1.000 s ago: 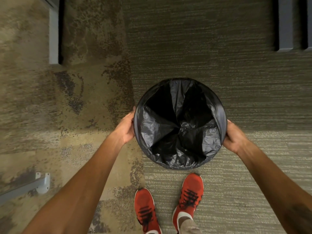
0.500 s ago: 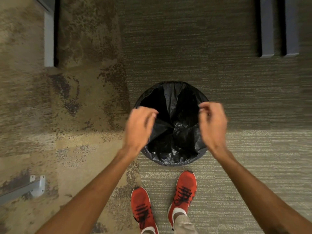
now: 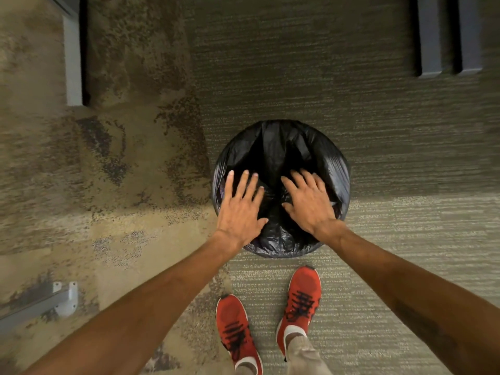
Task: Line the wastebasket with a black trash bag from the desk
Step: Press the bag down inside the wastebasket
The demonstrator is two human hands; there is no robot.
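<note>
Black trash bag [image 3: 281,155] lining the round wastebasket [image 3: 345,169], folded over the rim all round, crumpled folds meeting at the centre; wastebasket upright on the carpet [image 3: 351,104], just ahead of two red sneakers [image 3: 301,296]. Left hand [image 3: 239,209] and right hand [image 3: 311,204] both flat, palms down, fingers spread, gripping nothing, over the bag's near half inside the rim; contact with the plastic not certain. Grey furniture legs [image 3: 73,63] off to the far left, dark posts [image 3: 430,36] far right.
</note>
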